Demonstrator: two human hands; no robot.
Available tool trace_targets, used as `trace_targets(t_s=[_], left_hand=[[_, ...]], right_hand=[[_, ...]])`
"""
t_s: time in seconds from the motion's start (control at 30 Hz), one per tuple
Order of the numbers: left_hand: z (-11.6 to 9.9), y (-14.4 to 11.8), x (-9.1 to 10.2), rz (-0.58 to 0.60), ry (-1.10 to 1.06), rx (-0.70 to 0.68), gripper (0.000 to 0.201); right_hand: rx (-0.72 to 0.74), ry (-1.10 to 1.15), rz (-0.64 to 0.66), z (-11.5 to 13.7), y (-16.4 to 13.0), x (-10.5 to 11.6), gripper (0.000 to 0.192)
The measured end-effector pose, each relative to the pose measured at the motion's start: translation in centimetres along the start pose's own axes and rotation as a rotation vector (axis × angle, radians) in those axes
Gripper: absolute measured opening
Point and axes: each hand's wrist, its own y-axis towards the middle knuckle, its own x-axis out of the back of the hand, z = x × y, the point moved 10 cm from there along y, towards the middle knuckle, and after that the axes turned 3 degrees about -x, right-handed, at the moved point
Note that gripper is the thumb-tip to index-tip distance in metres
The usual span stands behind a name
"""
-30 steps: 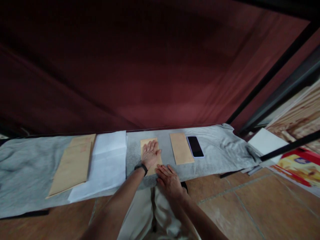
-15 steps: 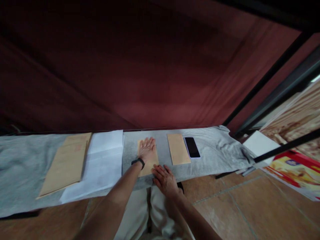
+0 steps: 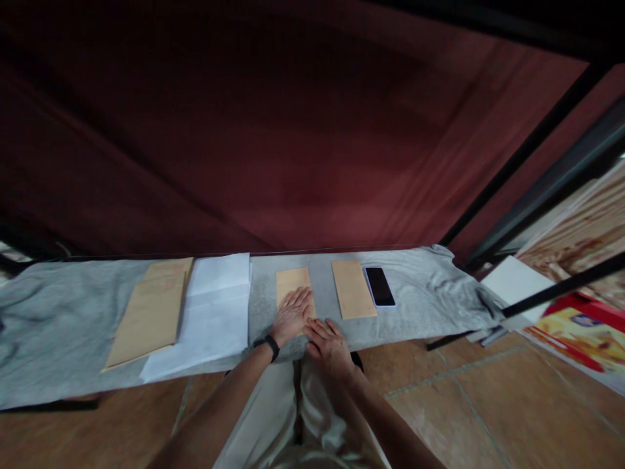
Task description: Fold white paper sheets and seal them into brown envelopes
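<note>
Brown paper forms the small envelope [image 3: 293, 284] that lies flat on the grey cloth [image 3: 430, 293], near the cloth's front edge and roughly midway along it. Its near half is covered by the left hand [image 3: 291, 314], which is laid palm down with the fingers straight and together, so that nothing is gripped. The right hand [image 3: 328, 344] is placed just beside it, at the envelope's near right corner, likewise flat with the fingers spread and the grip empty; whether its fingertips touch the paper or only the cloth cannot be told in the dim light. A black wristband [image 3: 268, 344] is worn on the left wrist.

To the right of the covered envelope, apart from it, a second brown envelope [image 3: 353, 289] is seen, and just beside that a dark phone [image 3: 379, 286], face up. To the left, white paper sheets [image 3: 212, 314] are spread, with a larger brown envelope [image 3: 152, 311] partly overlapped at their left edge. The cloth is spread on a tiled floor [image 3: 488, 404] before a dark red curtain [image 3: 293, 143]. At far right, a printed red and yellow sheet [image 3: 586, 332] is visible.
</note>
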Motion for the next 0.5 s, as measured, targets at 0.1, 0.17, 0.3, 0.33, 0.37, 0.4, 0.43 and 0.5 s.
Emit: trace_targets(t_s=[0.1,0.17,0.3,0.33,0.37,0.4,0.43,0.5], left_hand=[[-0.5,-1.0,0.2,0.0,0.01,-0.018,0.053],[-0.8,-1.8,0.5,-0.013,0.021,-0.027,0.053],[-1.6,-3.9,0.8,-0.045,0.038,-0.022,0.053],[-1.9,-4.7,0.9,-0.058,0.042,-0.014,0.053],[-2.2,-5.5,1.1,-0.077,0.048,-0.003,0.053],[-2.6,-6.3,1.2,-0.097,0.056,0.006,0.054],[-3.0,-7.2,1.4,-0.115,0.065,0.01,0.055],[-4.0,-8.8,1.6,-0.146,0.086,0.008,0.057]], right_hand=[[0.004,0.014,0.011,0.0,0.0,-0.2,0.041],[0.008,0.039,0.02,0.1,-0.1,-0.1,0.042],[-0.013,0.052,0.001,0.4,-0.6,0.2,0.043],[-0.021,0.04,-0.007,0.5,-0.8,0.2,0.043],[-0.028,0.022,-0.015,0.7,-1.1,0.2,0.043],[-0.036,0.001,-0.023,0.8,-1.5,0.2,0.043],[-0.045,-0.021,-0.032,0.9,-1.8,0.2,0.043],[-0.071,-0.053,-0.05,1.0,-2.3,0.1,0.045]])
